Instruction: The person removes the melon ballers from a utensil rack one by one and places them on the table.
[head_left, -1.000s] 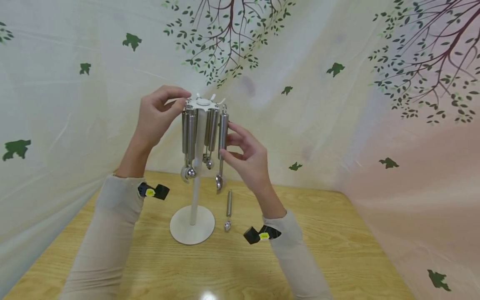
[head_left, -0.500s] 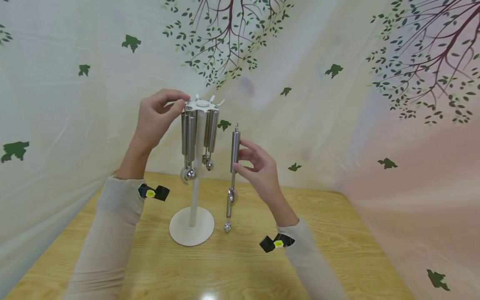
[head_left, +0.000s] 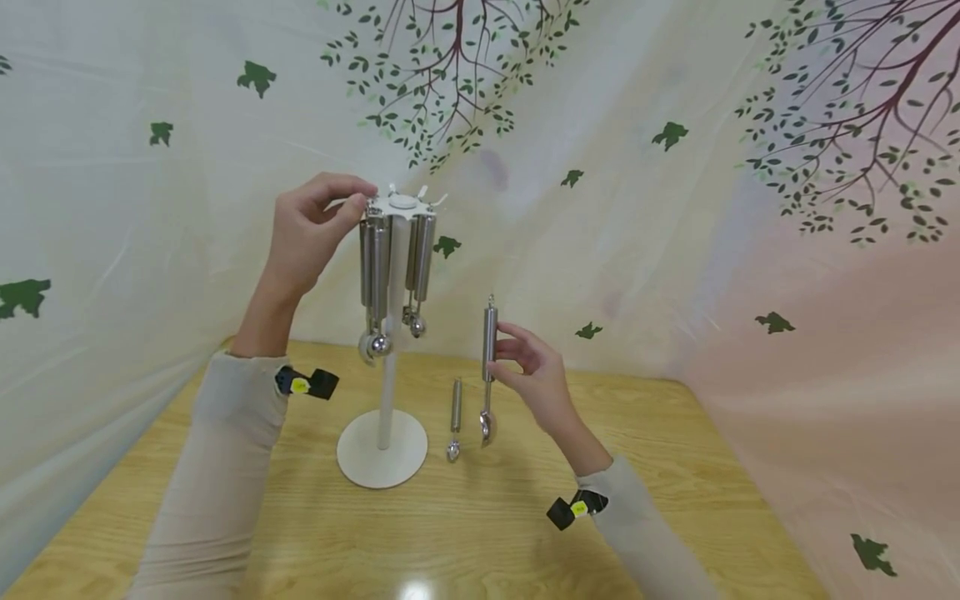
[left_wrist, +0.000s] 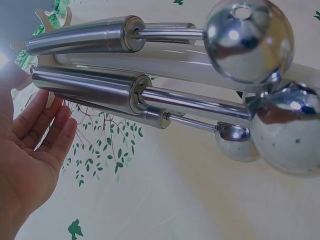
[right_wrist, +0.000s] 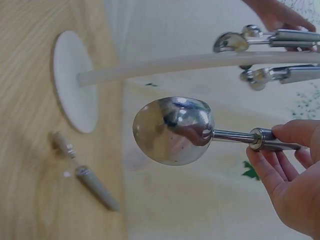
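A white utensil stand rises from a round base, with several steel scoops hanging under its top. At the top's left edge, my left hand pinches the stand between thumb and fingers. In the left wrist view, hanging round-bowled scoops stretch away from the left hand. To the right of the stand, my right hand pinches the handle of another steel scoop, upright with its bowl down above the table. The right wrist view shows the bowl of this scoop close up.
A smaller steel scoop lies on the wooden table just right of the stand's base. Behind the table hangs a pale sheet printed with leaves and branches.
My right hand has taken the scoop away from the stand's right side, moving it right and down. My left hand has stayed at the stand's top.
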